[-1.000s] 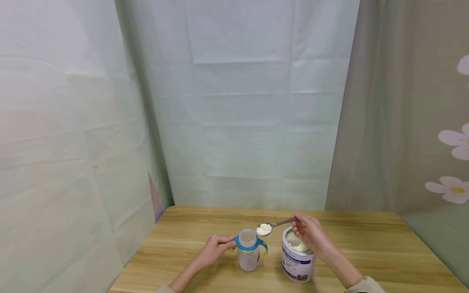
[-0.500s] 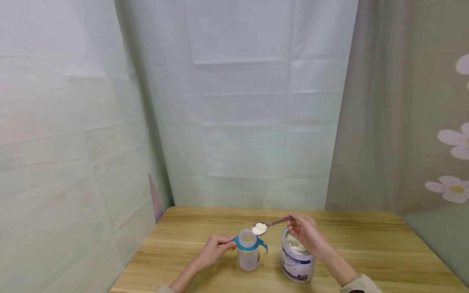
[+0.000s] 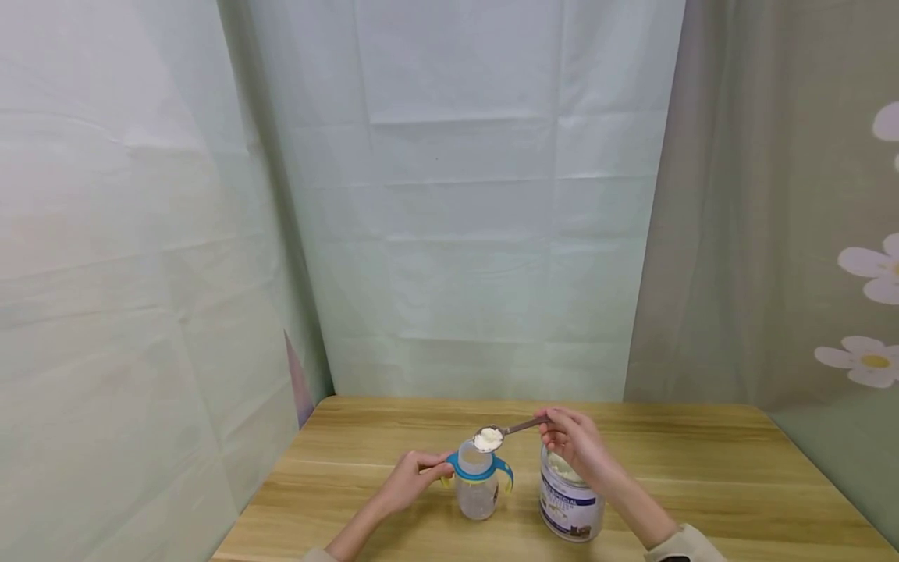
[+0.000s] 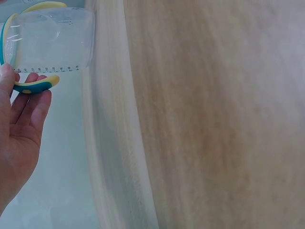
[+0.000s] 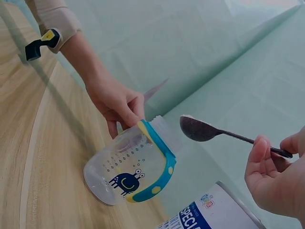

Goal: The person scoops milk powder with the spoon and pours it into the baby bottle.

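My left hand (image 3: 414, 480) grips one handle of a clear baby bottle (image 3: 476, 498) that stands upright and uncapped on the table. The bottle has a blue and yellow two-handled ring (image 5: 162, 179) and a printed crab-like figure. Between the fingers and thumb of my right hand (image 3: 577, 445) is the handle of a metal spoon (image 5: 198, 130). White powder (image 3: 488, 439) is heaped in its bowl, which hovers just above the bottle's mouth. Below the right hand stands an open tin (image 3: 570, 511) of milk powder, its mouth partly hidden by the hand.
The wooden table (image 3: 365, 437) reaches back to a pale hanging cloth (image 3: 463, 273). Cloth also hangs at the left side, and a curtain with printed flowers (image 3: 871, 363) hangs at the right.
The right hand has carried the loaded spoon leftward, from beside the bottle to over its mouth. Left hand, bottle and tin have stayed in place.
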`<state>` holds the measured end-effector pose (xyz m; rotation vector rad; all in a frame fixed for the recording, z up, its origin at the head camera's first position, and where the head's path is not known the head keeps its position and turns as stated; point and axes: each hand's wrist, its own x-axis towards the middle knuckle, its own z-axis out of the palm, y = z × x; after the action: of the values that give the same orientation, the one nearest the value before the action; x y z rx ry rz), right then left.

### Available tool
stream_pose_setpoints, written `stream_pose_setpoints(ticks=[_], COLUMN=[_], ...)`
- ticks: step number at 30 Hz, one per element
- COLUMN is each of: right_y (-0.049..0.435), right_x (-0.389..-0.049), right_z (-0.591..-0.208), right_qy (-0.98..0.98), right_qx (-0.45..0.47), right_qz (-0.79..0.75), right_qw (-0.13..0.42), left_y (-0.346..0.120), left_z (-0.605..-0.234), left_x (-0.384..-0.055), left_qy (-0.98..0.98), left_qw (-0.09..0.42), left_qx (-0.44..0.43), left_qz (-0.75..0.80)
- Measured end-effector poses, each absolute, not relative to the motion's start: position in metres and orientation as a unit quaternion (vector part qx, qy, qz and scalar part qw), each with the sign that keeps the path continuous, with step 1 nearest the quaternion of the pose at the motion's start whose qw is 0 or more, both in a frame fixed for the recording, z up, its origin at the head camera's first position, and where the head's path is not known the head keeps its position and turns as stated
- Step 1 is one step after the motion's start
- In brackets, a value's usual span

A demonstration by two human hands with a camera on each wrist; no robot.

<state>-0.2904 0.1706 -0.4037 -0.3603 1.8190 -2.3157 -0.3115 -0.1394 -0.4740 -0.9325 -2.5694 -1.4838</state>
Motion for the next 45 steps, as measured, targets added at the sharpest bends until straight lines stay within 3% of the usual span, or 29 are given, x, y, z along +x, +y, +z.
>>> stream_pose_setpoints(ticks=[9, 32, 45], right_y=[0.165, 0.156, 0.150], right_x=[-0.290, -0.288, -0.282], right_z=[-0.403, -0.408, -0.413], right_qy=[0.629, 0.711, 0.753], right_qx=[-0.121, -0.213, -0.306], right_qz=[-0.765, -0.670, -0.576], right_qw=[0.070, 0.000, -0.091], left_y=[-0.145, -0.145, -0.144], left_z=[-0.495, -0.499, -0.498], left_x=[-0.328, -0.332, -0.330], left_qy=[-0.825, -0.813, -0.811], left_qw=[0.023, 0.033, 0.015], left_qx=[-0.299, -0.321, -0.309], left_qz=[-0.480, -0.484, -0.496])
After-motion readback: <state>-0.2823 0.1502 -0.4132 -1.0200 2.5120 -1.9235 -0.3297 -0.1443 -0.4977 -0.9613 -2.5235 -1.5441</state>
